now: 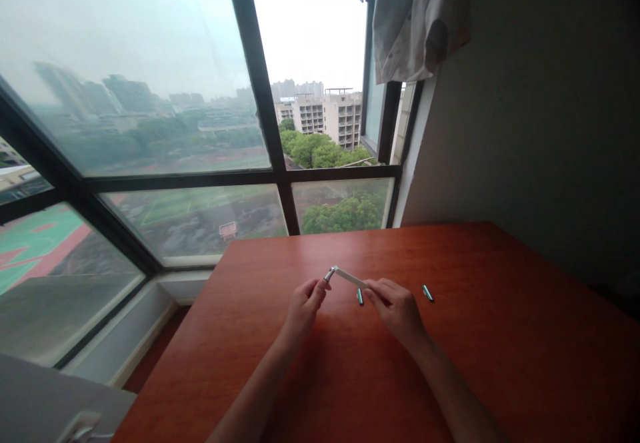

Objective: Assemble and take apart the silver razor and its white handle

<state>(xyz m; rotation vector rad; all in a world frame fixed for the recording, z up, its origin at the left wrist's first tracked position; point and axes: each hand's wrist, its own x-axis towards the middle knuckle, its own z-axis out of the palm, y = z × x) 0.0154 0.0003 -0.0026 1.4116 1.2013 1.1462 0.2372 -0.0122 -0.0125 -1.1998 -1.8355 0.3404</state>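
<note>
Between the fingertips of my left hand point(304, 304) is a small shiny silver metal piece point(329, 274), tilted up. Its exact kind is too small to tell. My right hand point(397, 304) pinches the lower right end of a narrow, flat, pale strip point(351, 278). The strip's far end meets the top of the metal piece, and I cannot tell whether the two are joined. Just left of my right fingers, a short dark-and-silver stick-like piece point(359, 297) lies on the table. A similar one point(427, 293) rests farther right, apart from both hands.
The reddish-brown wooden table point(225, 350) spreads under both forearms. Beyond its far edge stand dark-framed windows point(283, 176), one pane swung open. A pale cloth point(410, 23) hangs at the upper right beside a grey wall point(525, 130). A white ledge point(150, 323) runs along the left.
</note>
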